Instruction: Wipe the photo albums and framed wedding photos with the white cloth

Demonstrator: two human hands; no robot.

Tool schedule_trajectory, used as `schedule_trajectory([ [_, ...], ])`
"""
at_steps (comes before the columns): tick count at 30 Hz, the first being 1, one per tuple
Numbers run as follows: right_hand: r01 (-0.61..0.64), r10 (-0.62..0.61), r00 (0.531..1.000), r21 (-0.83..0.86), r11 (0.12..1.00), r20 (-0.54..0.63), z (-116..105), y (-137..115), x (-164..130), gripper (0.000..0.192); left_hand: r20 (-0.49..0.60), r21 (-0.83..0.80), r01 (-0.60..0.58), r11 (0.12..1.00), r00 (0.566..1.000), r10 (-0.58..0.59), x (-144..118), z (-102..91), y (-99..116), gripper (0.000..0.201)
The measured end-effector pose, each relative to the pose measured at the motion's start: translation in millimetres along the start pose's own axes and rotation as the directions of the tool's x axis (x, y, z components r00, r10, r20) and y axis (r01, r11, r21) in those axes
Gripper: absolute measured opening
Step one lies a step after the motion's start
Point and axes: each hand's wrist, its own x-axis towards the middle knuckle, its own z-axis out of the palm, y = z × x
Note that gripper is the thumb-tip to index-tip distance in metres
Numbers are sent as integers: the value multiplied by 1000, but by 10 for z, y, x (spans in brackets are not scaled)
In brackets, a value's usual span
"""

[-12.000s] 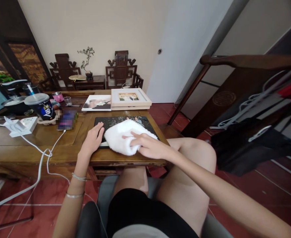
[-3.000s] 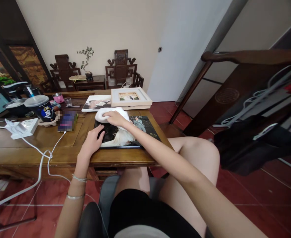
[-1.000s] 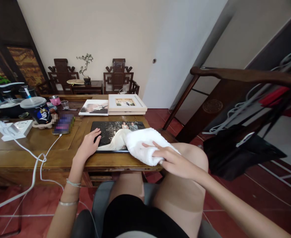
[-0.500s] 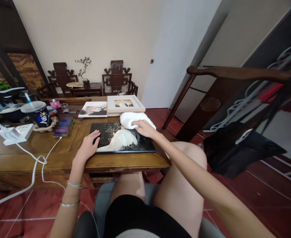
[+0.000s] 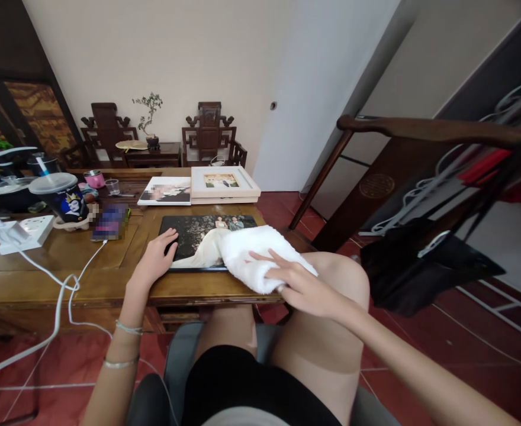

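A dark photo panel (image 5: 198, 239) with a wedding picture lies flat at the wooden table's front edge. My left hand (image 5: 157, 255) rests on the panel's left edge, fingers laid flat and the hand open. A fluffy white towel (image 5: 263, 251) covers the panel's right part and hangs a little past the table's front edge. My right hand (image 5: 302, 284) grips the towel's near right side, fingers on top and the thumb tucked low at its edge. The panel's lower right corner is hidden under the towel.
Behind the panel are a white-framed picture box (image 5: 225, 183) and a white photo board (image 5: 165, 192). To the left are a phone (image 5: 110, 223) on a cable, a lidded cup (image 5: 67, 198) and a power strip (image 5: 34, 232). A wooden chair back (image 5: 376, 177) stands at right.
My right hand has drawn the towel toward me and to the right, from the panel's far edge to its near right corner. My left hand stays on the left edge.
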Motion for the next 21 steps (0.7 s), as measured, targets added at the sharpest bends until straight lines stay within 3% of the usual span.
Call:
schedule_trajectory([
  [4,-16,15,999,-16,1000,-38,24,314,511,44,16,4,6,1000,1000,-6,5,-25,13,40],
  [7,-95,92,993,-43,994,-77,51,539,972,46,18,7,4,1000,1000,-4,9,-36,22,40],
  [12,-204,195,978,-149,968,-73,94,640,1466,46,16,4,15,1000,1000,-15,17,-47,40,41],
  [16,-156,147,988,-205,966,-56,181,429,1376,50,20,10,23,1000,1000,-23,18,-50,51,41],
  [21,-4,3,1000,-146,989,-6,204,-110,768,47,23,25,21,999,1000,-21,9,-30,44,40],
])
